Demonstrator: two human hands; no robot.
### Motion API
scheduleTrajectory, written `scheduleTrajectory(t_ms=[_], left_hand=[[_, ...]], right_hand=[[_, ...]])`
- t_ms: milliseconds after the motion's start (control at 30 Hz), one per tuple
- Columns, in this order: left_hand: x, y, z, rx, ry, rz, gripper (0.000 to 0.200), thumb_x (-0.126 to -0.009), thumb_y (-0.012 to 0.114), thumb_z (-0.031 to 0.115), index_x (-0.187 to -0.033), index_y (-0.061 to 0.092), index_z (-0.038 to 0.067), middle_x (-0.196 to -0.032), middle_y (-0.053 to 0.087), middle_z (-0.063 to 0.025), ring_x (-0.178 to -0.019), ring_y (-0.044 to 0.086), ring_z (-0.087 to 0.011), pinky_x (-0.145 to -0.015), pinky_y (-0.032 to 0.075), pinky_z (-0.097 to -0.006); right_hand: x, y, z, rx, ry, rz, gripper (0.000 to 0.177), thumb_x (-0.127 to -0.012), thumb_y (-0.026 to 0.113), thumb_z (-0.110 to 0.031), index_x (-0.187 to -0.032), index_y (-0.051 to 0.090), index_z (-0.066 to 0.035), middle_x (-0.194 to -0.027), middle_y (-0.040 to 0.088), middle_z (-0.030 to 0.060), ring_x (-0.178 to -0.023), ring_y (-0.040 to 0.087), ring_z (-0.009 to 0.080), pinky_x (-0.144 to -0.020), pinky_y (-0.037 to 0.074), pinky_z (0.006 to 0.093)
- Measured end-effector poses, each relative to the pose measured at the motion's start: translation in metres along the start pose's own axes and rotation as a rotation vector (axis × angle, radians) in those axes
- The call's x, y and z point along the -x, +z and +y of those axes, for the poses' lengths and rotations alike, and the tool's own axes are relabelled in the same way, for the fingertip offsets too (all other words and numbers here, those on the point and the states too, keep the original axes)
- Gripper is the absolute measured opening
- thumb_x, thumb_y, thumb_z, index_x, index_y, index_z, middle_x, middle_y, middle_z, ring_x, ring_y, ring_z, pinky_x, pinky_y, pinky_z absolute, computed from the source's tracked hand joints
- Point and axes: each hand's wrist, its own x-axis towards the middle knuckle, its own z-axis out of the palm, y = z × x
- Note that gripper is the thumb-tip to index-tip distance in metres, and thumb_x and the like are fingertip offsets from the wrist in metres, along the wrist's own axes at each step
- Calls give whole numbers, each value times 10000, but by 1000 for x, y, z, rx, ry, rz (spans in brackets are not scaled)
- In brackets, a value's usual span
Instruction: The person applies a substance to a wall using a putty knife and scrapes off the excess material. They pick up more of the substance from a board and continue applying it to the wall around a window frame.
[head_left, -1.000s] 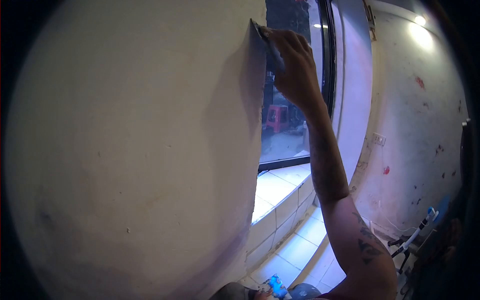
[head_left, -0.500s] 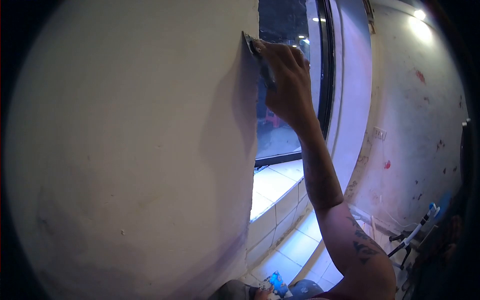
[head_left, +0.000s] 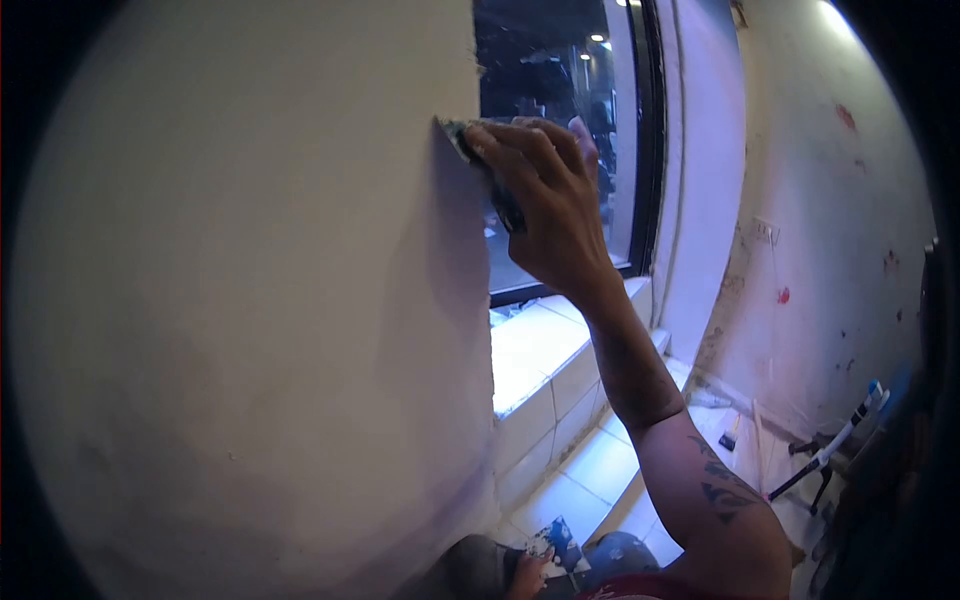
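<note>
My right hand (head_left: 545,175) is wrapped round the dark handle of a putty knife (head_left: 458,140). The blade's edge rests against the pale plastered wall (head_left: 260,260), close to its right edge beside the window. Low in view, my left hand (head_left: 528,577) grips a flat putty board (head_left: 562,540) smeared with white and dark patches, near my knees. Part of that hand is hidden, and how the board is held underneath does not show.
A dark-framed window (head_left: 560,80) stands behind my right hand, above a white tiled ledge (head_left: 545,345). On the floor to the right lie a brush (head_left: 730,438) and a white-and-black stand (head_left: 835,450). The far wall has a socket (head_left: 765,230).
My right hand and the putty knife have moved left and down, with the blade further onto the wall. The view has shifted slightly, showing the brush. The left hand still holds the board.
</note>
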Motion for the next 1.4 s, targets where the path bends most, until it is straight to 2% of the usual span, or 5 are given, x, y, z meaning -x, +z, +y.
scheduleTrajectory(t_ms=[200,400,733,1133,1400], left_hand=[[0,-30,37,613,-152,63,655,-565,573,-22,-1204,460,64,-1046,542,-202,-923,537,-362,-871,388,-404],[-3,-9,-6,-112,250,106,694,-593,588,109,-1263,413,152,-1057,515,-237,-977,503,-365,-846,392,-420],[-52,-67,80,-88,-148,193,667,-617,609,160,-1257,420,172,-1118,487,-233,-1007,478,-395,-856,394,-423],[-79,-132,200,-190,-594,830,659,-619,579,122,-1256,426,187,-1122,474,-249,-1025,459,-401,-877,379,-424],[-70,-110,200,-307,-786,946,656,-620,559,96,-1255,429,197,-1124,465,-259,-1038,446,-405,-891,369,-425]], right_hand=[[119,-49,-20,-531,329,-4,542,-687,561,76,-1193,447,-80,-1147,454,128,-1074,440,273,-908,357,363],[215,-46,2,-1098,936,-96,453,-693,432,99,-1135,452,-1,-1093,473,116,-1038,454,181,-912,336,294],[85,-6,92,-1760,733,312,452,-722,577,-21,-1157,457,7,-1153,468,170,-1075,460,248,-922,351,353],[-94,32,136,-1557,505,472,299,-750,596,24,-1040,524,26,-938,581,56,-809,535,110,-725,421,215],[-114,48,111,-1530,162,463,384,-797,447,49,-1172,453,-36,-1146,510,175,-1069,499,295,-904,370,362]])
